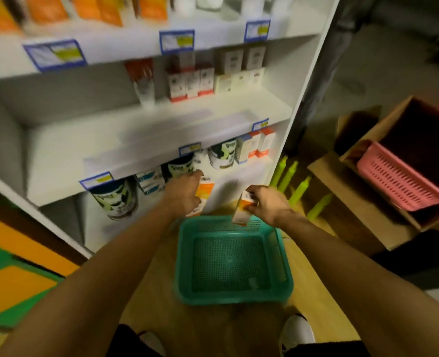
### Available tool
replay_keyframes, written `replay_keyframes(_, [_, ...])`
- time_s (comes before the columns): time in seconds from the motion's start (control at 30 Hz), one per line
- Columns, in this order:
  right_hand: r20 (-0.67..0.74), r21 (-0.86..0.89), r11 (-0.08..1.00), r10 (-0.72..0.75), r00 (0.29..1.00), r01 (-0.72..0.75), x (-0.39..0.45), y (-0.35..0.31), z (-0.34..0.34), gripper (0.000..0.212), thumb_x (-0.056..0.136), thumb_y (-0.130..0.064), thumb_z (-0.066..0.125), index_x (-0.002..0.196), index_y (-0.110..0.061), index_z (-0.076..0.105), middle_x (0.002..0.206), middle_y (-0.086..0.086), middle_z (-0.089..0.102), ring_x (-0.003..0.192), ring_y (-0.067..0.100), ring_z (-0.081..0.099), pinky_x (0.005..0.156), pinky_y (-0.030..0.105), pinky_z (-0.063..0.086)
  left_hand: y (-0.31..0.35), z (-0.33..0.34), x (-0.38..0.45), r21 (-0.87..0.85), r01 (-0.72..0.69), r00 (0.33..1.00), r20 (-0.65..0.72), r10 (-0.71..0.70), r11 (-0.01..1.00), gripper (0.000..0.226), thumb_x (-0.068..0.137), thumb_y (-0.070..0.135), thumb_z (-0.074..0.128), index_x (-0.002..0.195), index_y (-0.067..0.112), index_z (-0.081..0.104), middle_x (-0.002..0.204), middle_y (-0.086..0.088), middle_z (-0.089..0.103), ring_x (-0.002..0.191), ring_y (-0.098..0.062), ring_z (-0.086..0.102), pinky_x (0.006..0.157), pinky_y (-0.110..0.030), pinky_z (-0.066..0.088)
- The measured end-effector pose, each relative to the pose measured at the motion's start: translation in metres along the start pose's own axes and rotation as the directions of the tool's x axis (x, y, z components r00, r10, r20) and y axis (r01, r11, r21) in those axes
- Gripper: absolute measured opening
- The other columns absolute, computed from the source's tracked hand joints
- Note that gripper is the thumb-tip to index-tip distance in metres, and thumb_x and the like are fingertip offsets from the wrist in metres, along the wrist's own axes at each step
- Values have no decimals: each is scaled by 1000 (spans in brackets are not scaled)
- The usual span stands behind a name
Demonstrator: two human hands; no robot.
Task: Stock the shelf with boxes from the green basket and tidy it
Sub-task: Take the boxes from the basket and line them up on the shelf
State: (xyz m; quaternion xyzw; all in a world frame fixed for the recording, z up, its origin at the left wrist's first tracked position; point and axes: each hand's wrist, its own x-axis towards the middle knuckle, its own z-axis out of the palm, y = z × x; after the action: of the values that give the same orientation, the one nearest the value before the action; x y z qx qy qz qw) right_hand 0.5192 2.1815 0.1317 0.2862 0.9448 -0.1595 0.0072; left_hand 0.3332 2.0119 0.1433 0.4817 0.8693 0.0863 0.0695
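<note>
1. While both hands carry a box, the step in hand looks like the last of the stocking: the green basket [235,264] on the floor shows only its bare mesh bottom.
2. Far left on the bottom shelf [241,177] stand a patterned tin [115,199] and small blue-and-white boxes [150,181], with a second tin [179,167] behind; that side is crowded.
3. Next, the left hand [184,194] has its fingers curled round an orange-and-white box [205,193] and holds it at the shelf's front edge, just right of the tins.
4. To its right the shelf floor lies bare up to the side panel [313,81], so I judge the box wants setting upright there, clear of the shelf lip above.
5. Further right and nearer, the right hand [264,206] pinches a second orange box [244,208] above the basket's far rim; it should follow into the same gap.
6. Rightmost, yellow-green bottles [291,185] and cardboard cartons holding a pink basket [398,181] crowd the floor, leaving little swing room on that side.
</note>
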Motion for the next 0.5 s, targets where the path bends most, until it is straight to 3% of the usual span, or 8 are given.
replay_keyframes(0.17, [-133,-44,988,-152,979,147,4,-54,-73,40,85,-38,68,121,-24,58,113,4,69,101,27,66,81,35,54,-4,-81,-20,25,-4,996,-86,7,1000,67,81,24,72,141,17,44,132,-11,59,115,-34,58,91,-39,50])
replay_keyframes(0.3, [-275,30,976,-198,941,215,8,-98,-138,50,86,-37,69,130,-25,50,120,4,66,104,29,65,84,37,53,-6,-156,-35,-11,3,972,-233,-5,1000,66,83,24,72,142,23,43,138,-4,55,121,-28,57,98,-40,48])
replay_keyframes(0.5, [-497,146,921,-246,832,360,10,-166,-238,40,86,-33,69,121,-23,52,101,-1,67,86,21,64,70,29,45,-15,-268,-49,101,-19,877,-476,65,995,77,85,22,71,151,22,32,142,-6,46,120,-31,54,89,-43,50])
